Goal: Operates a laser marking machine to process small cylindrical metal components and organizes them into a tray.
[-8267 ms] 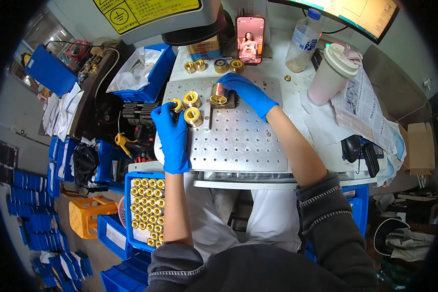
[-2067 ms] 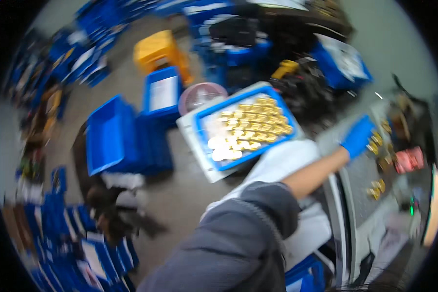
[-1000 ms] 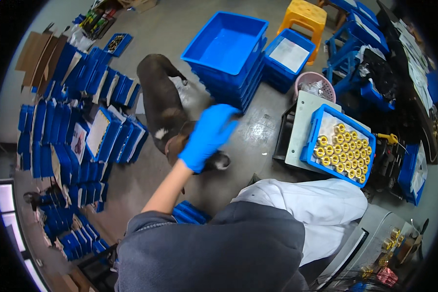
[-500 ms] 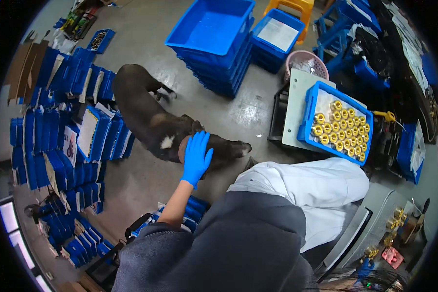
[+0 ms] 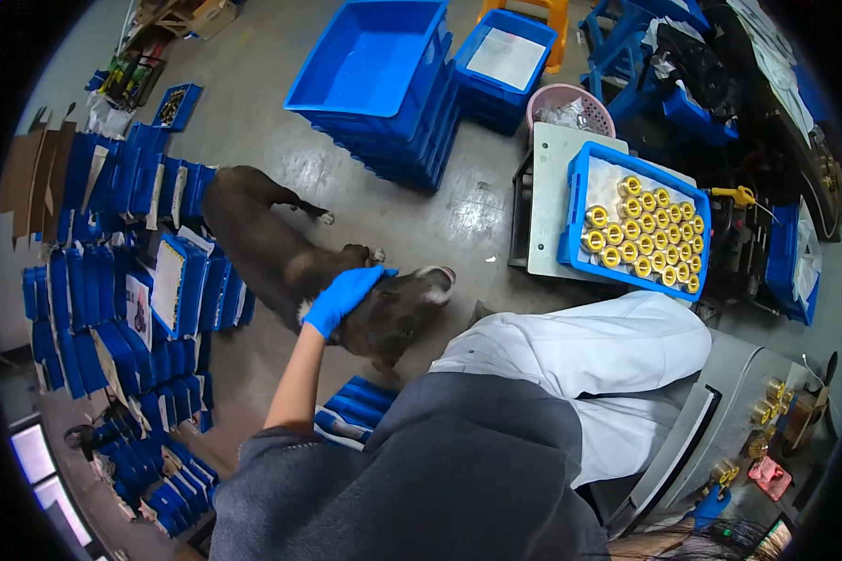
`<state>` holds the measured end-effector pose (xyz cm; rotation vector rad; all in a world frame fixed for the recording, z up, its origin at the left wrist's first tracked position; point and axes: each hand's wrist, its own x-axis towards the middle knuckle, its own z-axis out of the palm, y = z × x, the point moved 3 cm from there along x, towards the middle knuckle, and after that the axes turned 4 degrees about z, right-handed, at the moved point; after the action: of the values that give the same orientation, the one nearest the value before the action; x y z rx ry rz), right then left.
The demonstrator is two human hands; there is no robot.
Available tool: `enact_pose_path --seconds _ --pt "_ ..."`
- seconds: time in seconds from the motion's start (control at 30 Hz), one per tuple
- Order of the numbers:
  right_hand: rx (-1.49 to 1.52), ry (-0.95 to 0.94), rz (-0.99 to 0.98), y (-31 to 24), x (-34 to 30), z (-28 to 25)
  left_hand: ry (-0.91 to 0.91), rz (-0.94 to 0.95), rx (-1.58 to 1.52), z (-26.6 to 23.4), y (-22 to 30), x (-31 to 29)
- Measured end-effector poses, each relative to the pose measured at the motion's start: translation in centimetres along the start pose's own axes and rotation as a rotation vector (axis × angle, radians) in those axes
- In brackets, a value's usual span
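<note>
The dog [image 5: 262, 243] on the floor [image 5: 253, 122] has turned its head [image 5: 393, 316] since the earlier frame beneath the left hand [image 5: 344, 299], whose fingers lie extended, apparently for contact, gripping nothing; those of the right hand [image 5: 711, 507] cannot be judged.

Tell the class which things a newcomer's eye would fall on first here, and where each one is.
Probably first the dark dog, left of centre on the grey floor, with a blue-gloved left hand lying on it. Next, the shiny gold-coloured rings set out in a blue tray at the right. Then perhaps the stack of blue bins on the floor, towards the top of the picture.
</note>
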<state>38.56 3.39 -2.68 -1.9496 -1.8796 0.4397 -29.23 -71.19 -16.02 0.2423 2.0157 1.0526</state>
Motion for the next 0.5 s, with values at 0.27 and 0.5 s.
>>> enact_pose_path --seconds 0.27,0.5 --pt "0.126 -0.035 0.087 -1.6 -2.8 0.4 -0.463 -0.163 -0.553 -1.4 -2.3 2.4" --pt "-0.101 0.007 0.04 0.4 -1.6 -1.3 -0.248 -0.18 -0.069 1.1 -1.2 5.7"
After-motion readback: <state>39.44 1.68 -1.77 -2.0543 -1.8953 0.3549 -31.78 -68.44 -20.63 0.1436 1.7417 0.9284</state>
